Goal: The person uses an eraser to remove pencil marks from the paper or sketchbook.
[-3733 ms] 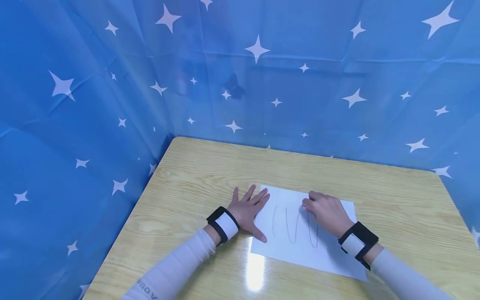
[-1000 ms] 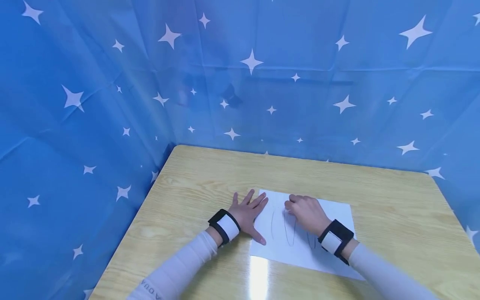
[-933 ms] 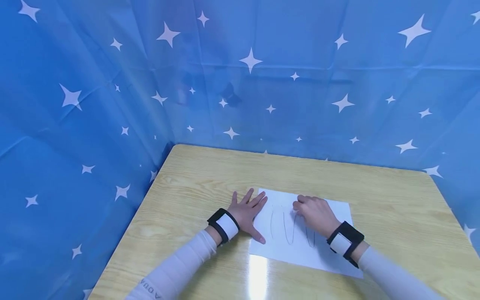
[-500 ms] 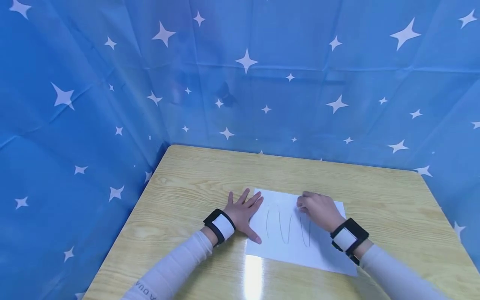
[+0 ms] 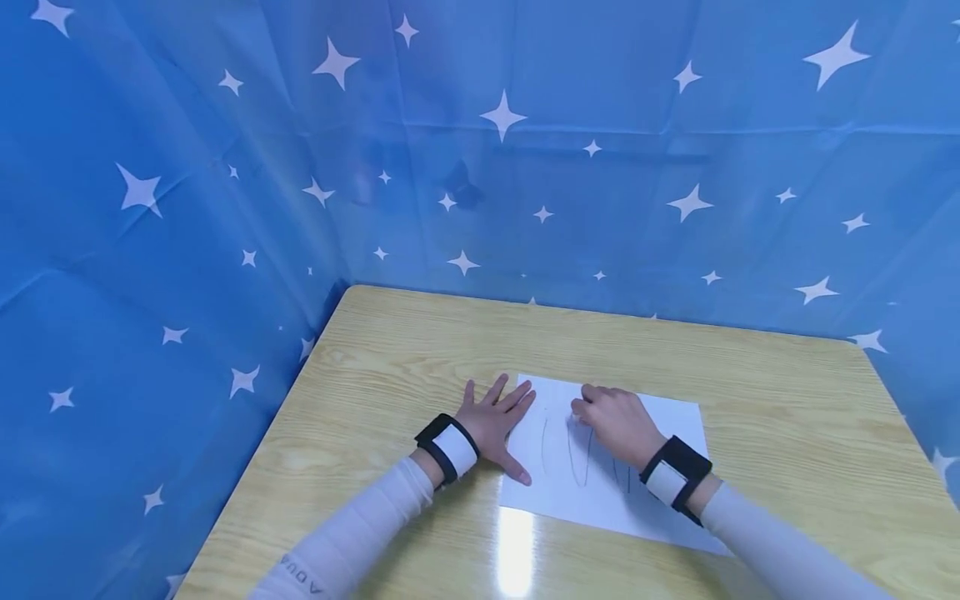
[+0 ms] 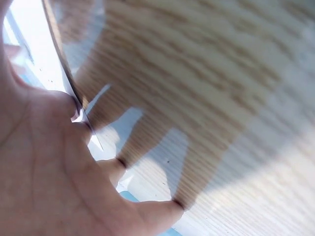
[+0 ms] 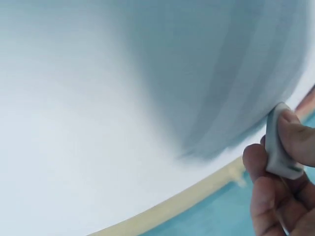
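My left hand (image 5: 491, 429) lies with spread fingers across the left edge of a white sheet of paper (image 5: 558, 500), partly on the table. In the left wrist view its palm (image 6: 54, 172) shows, with fingertips down on the wood. My right hand (image 5: 618, 425) is over the upper middle of the sheet. It pinches a small white eraser (image 7: 281, 147) between thumb and fingers, one end against the paper in the right wrist view. Thin dark curved pencil lines (image 5: 572, 458) run down the sheet; the hand hides some of their upper ends.
The sheet lies on a light wood-grain table (image 5: 420, 333) with a bright light reflection (image 5: 516, 550) near the front. A blue curtain (image 5: 585, 192) with white stars hangs along the table's back and left sides. Both wrists wear black bands.
My right hand has swept back and forth with the eraser over the paper's upper part, most recently leftward. My left hand has stayed put on the sheet's edge. The head view has shifted slightly.
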`<move>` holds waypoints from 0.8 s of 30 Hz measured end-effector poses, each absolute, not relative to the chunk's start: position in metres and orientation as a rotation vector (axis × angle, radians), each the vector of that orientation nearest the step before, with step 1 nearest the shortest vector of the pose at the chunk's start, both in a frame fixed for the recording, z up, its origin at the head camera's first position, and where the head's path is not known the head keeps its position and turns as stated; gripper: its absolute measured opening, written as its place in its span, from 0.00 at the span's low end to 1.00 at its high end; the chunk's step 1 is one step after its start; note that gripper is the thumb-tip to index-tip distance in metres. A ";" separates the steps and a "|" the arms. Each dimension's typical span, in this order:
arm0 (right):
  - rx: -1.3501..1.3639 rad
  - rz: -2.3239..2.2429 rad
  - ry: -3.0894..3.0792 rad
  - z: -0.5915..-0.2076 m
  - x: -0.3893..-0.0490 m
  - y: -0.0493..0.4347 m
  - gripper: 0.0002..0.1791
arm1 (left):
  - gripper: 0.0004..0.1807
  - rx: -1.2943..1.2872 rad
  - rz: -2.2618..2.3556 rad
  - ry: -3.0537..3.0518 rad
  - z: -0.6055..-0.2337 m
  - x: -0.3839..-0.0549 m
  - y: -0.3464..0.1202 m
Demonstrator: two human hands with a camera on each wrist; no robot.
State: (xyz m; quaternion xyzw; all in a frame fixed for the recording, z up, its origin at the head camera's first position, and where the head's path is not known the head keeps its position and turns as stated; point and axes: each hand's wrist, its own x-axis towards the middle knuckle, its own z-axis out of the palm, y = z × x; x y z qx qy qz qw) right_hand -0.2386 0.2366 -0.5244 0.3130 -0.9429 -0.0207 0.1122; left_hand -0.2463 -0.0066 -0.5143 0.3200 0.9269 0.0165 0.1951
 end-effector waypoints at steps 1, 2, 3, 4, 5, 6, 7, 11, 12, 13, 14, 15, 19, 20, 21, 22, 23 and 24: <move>0.900 -0.054 -2.777 -0.524 -0.235 0.247 0.07 | 0.73 0.895 0.046 2.595 -0.514 -0.247 -0.007; 0.882 -0.045 -2.786 -0.523 -0.231 0.258 0.07 | 0.74 0.893 0.059 2.599 -0.517 -0.248 -0.008; 0.864 -0.031 -2.794 -0.522 -0.228 0.268 0.07 | 0.74 0.894 0.067 2.602 -0.519 -0.248 -0.008; 0.847 -0.025 -2.798 -0.522 -0.224 0.277 0.06 | 0.74 0.892 0.076 2.601 -0.519 -0.248 -0.009; 0.831 -0.020 -2.801 -0.521 -0.221 0.285 0.07 | 0.73 0.897 0.082 2.604 -0.521 -0.249 -0.009; 0.816 -0.013 -2.804 -0.520 -0.218 0.292 0.07 | 0.73 0.901 0.092 2.603 -0.521 -0.249 -0.009; 0.804 -0.013 -2.809 -0.519 -0.215 0.298 0.07 | 0.73 0.907 0.099 2.602 -0.520 -0.249 -0.009; 0.761 0.028 -2.867 -0.516 -0.214 0.303 0.08 | 0.73 0.916 0.091 2.596 -0.513 -0.246 -0.011; 0.750 0.056 -2.891 -0.516 -0.216 0.299 0.08 | 0.73 0.913 0.089 2.592 -0.510 -0.246 -0.012; 0.741 0.085 -2.913 -0.516 -0.219 0.293 0.08 | 0.72 0.913 0.082 2.592 -0.510 -0.245 -0.013; 0.736 0.110 -2.930 -0.516 -0.222 0.284 0.07 | 0.72 0.911 0.080 2.591 -0.511 -0.245 -0.014; 0.740 0.132 -2.942 -0.516 -0.226 0.273 0.07 | 0.72 0.911 0.073 2.591 -0.511 -0.245 -0.015; 0.789 0.172 -2.919 -0.519 -0.245 0.219 0.08 | 0.72 0.900 0.063 2.596 -0.513 -0.245 -0.013; 0.809 0.163 -2.898 -0.521 -0.249 0.208 0.08 | 0.72 0.899 0.063 2.599 -0.513 -0.244 -0.012; 0.821 0.158 -2.883 -0.522 -0.253 0.199 0.08 | 0.71 0.900 0.058 2.602 -0.512 -0.244 -0.011; 0.829 0.154 -2.870 -0.522 -0.256 0.193 0.09 | 0.71 0.902 0.056 2.606 -0.512 -0.244 -0.010; 0.829 0.146 -2.859 -0.523 -0.258 0.189 0.09 | 0.71 0.908 0.054 2.609 -0.511 -0.244 -0.009; 0.837 0.135 -2.847 -0.523 -0.260 0.190 0.10 | 0.71 0.913 0.049 2.614 -0.509 -0.244 -0.009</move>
